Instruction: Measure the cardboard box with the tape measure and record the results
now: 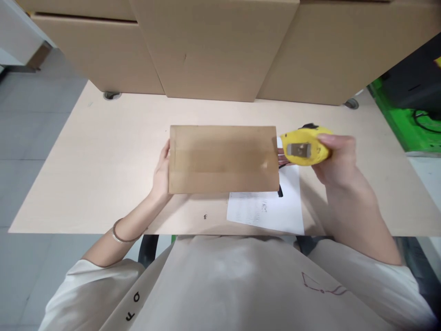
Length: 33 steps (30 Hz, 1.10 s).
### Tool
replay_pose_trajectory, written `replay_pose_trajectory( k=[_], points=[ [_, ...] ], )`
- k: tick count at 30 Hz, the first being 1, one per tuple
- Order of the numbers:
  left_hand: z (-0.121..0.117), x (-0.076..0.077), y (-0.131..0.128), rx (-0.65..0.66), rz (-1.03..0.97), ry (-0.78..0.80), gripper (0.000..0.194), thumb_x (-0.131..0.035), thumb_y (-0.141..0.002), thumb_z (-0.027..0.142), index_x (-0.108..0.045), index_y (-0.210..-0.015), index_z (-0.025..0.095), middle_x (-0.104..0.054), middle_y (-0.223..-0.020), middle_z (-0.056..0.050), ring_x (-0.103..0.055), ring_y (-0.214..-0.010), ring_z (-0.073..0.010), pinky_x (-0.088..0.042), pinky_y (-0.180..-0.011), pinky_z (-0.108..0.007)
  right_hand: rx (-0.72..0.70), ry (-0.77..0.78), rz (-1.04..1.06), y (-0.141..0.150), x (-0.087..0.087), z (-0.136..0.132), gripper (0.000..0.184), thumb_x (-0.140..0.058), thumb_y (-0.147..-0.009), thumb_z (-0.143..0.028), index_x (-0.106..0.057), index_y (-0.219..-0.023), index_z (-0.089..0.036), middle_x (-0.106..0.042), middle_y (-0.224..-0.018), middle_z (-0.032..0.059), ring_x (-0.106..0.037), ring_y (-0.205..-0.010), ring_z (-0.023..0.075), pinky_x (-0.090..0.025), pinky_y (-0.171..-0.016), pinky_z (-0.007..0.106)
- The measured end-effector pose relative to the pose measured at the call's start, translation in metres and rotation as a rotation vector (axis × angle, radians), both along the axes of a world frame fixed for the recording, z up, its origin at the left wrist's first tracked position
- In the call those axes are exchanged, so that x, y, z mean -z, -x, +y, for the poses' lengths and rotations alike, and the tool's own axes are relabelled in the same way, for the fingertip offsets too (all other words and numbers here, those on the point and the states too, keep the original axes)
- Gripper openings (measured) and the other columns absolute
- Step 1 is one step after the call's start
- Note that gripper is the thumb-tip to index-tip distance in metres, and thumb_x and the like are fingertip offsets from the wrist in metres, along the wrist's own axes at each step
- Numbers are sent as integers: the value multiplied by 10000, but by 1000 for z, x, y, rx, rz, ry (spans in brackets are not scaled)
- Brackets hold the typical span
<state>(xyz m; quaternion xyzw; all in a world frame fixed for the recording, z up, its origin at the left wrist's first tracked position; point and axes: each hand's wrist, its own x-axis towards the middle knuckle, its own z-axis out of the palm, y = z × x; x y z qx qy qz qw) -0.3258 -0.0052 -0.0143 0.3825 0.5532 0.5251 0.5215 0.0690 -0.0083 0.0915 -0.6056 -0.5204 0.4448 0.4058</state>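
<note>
A closed brown cardboard box (pixel 223 161) with tape across its top is held over the front part of the table. My left hand (pixel 161 172) is closed on its left end, fingers partly hidden behind the box. At its right, my right hand (pixel 341 158) grips a yellow tape measure (pixel 305 148) with a metal clip facing up. Some fingertips show between the tape measure and the box's right end. Below the box lies a printed sheet of white paper (pixel 265 211), partly covered by it. A small black item (pixel 280 191) pokes out beside the box's lower right corner.
Large cardboard boxes (pixel 217 55) stand along the back of the light wooden table (pixel 103 156). Cable holes (pixel 112 95) sit near the back corners. At the right are a green surface (pixel 392 119) and a dark object with a cable. Grey floor tiles show at left.
</note>
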Motion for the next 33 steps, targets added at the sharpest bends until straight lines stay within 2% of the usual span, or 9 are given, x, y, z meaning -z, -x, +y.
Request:
replay_pose_trajectory(
  k=[4,9,11,14,18,22,27,30,33],
  points=[
    [-15,-39,-1,-196,87,-226,712,-901,-1036,816,-789,-1602,400,-767,-1748,-5,-579,-1789,-412,-588,-1434,-513,65,-113,76,18,-19,23,492,-546,-939,-692,-758,-1027,-257,-814,-1039,192,-840,-966,423,-714,-796,564],
    [-48,-60,0,-57,219,-541,1183,-1035,-829,936,-619,-1791,388,-489,-2017,-62,-416,-1894,-501,-453,-1543,-593,128,-59,85,48,-12,72,594,-354,-1117,-768,-703,-1190,-292,-824,-1181,177,-801,-1161,412,-697,-890,531],
    [-61,-51,-4,74,261,-618,1286,-1100,-801,863,-484,-1867,492,-425,-2046,-46,-398,-1909,-509,-397,-1564,-654,30,-55,70,57,0,92,645,-413,-1102,-858,-712,-1270,-312,-813,-1168,156,-787,-1165,424,-682,-885,540],
    [-71,-24,-17,280,357,-744,1184,-1122,-899,662,-426,-1855,603,-454,-2023,-45,-427,-1901,-500,-346,-1568,-727,-97,-52,96,72,21,115,634,-547,-1038,-902,-693,-1251,-323,-785,-1120,132,-775,-1151,423,-658,-865,521],
    [-63,19,-40,338,481,-1004,949,-1033,-1031,565,-496,-1812,534,-287,-2101,-59,-338,-1950,-475,-494,-1494,-771,-116,-99,295,90,49,128,650,-671,-924,-946,-616,-1110,-327,-773,-1103,96,-783,-1218,402,-670,-863,472],
    [-50,42,-43,383,498,-1310,891,-933,-1119,593,-465,-1864,453,-154,-2141,-57,-275,-1987,-342,-591,-1465,-607,-133,-140,532,85,62,132,653,-816,-818,-902,-616,-1030,-318,-794,-1062,72,-812,-1179,366,-713,-893,456],
    [-1,35,-13,453,314,-1089,1140,-770,-968,1059,-404,-1909,529,-401,-2061,-81,-424,-1914,-464,-470,-1517,-731,-231,-118,422,47,30,147,561,-1026,-755,-648,-717,-1080,-311,-815,-1025,55,-773,-938,290,-661,-723,386],
    [65,26,-8,347,174,-794,1004,-794,-1003,1000,-410,-1846,613,-513,-1983,-37,-413,-1918,-469,-368,-1555,-738,-301,-136,354,45,-8,157,479,-987,-720,-467,-763,-1100,-279,-784,-1016,53,-667,-768,203,-484,-568,310],
    [128,20,-27,319,73,-602,1012,-919,-936,944,-509,-1757,517,-569,-1903,-52,-343,-1947,-472,-291,-1576,-744,-458,-69,292,68,-42,161,390,-899,-742,-475,-743,-1019,-249,-727,-938,57,-577,-655,157,-330,-488,296]
  ],
)
